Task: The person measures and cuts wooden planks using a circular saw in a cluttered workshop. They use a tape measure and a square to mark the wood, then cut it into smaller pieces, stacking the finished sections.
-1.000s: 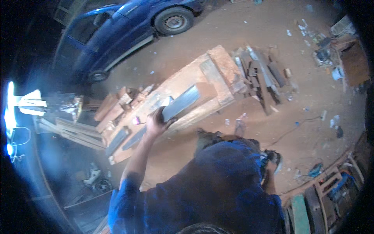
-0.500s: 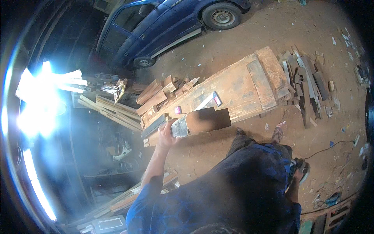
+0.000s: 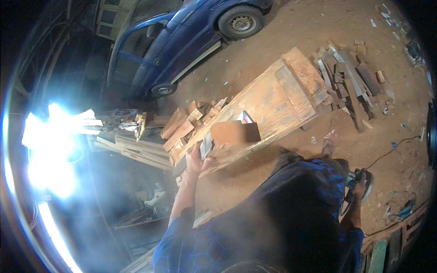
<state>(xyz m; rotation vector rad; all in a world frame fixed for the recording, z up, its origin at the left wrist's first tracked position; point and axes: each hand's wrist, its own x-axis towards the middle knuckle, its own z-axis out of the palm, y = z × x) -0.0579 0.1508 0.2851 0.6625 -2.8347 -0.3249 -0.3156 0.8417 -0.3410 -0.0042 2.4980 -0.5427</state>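
Note:
My left hand has its fingers wrapped round the near-left end of a brown wooden board. A grey patch covers the end of the board beside my fingers. The board is over a long wooden workbench; whether it touches the top I cannot tell. Behind it the tip of a try square shows, the rest hidden. Down at my right side, my right hand grips a teal and grey power tool, partly hidden by my clothing; its exact kind is unclear.
Wood offcuts lie at the bench's left end, and a pile of wood strips past its right end. A cord runs across the dirt floor at right. A blue car stands beyond. A bright lamp glares at left.
The view has shifted slightly. The board has moved across the bench, covering a small pink item and most of the try square. My right hand and the power tool appear higher in view.

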